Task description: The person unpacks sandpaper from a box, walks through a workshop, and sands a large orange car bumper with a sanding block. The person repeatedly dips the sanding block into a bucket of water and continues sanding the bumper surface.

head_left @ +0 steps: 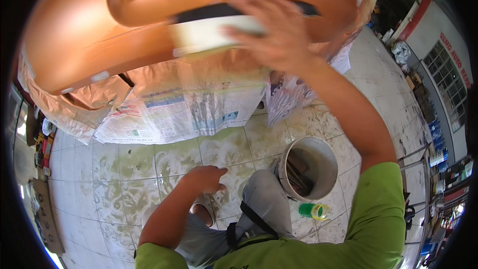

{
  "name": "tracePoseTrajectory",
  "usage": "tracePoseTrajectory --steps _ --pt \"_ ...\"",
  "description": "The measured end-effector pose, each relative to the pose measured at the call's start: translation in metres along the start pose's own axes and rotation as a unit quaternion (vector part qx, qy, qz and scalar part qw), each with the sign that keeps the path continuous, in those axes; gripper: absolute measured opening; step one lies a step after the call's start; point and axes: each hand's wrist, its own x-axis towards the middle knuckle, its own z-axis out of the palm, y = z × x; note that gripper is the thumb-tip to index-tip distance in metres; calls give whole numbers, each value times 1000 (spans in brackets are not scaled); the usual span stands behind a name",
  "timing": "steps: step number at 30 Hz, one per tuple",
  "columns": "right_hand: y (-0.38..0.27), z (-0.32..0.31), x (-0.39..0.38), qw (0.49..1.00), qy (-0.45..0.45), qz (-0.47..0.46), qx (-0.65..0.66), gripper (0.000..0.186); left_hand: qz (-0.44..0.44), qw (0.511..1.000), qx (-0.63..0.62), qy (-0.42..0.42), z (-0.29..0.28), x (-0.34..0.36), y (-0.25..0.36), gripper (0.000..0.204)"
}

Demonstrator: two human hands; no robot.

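My right hand (274,32) is at the lower part of an orange car body panel (74,40), blurred by motion. Its fingers and thumb grip a long pale block (211,35), also smeared, which lies against the panel. A dark strip (204,12) runs along the block's upper side; whether it belongs to the block I cannot tell. My left hand (203,178) hangs loosely in front of my bent knee, fingers apart and slightly curled, with nothing seen in it. Masking newspaper (199,114) hangs below the panel.
A pale bucket (326,169) with dark flat pieces inside stands right of my knee. Beside it lies a green and clear plastic container (312,211). The tiled floor (179,157) is wet and smeared. Shelves of goods (440,169) line the right, and cardboard (47,214) the left.
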Motion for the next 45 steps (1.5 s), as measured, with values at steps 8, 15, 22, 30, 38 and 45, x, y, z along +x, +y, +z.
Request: tracePoseTrajectory --steps 8,15,22,30,38,45 --pt "-54 11 74 1000 -1 -4 8 35 83 995 -1 -57 -20 13 58 73" --pt "-32 6 45 999 -37 -25 20 53 27 999 -14 -25 -8 22 26 72" --pt "18 -20 -24 998 -24 -10 -58 52 14 999 -7 -30 -16 -14 43 71" --pt "-102 34 131 999 -30 -40 -20 50 42 999 -3 -21 -11 47 31 71" --pt "35 -24 -48 996 -20 -37 -84 44 -80 996 -8 -31 -27 -37 13 70" --pt "-143 62 153 998 21 6 -53 38 97 994 -31 -39 -10 45 53 72"
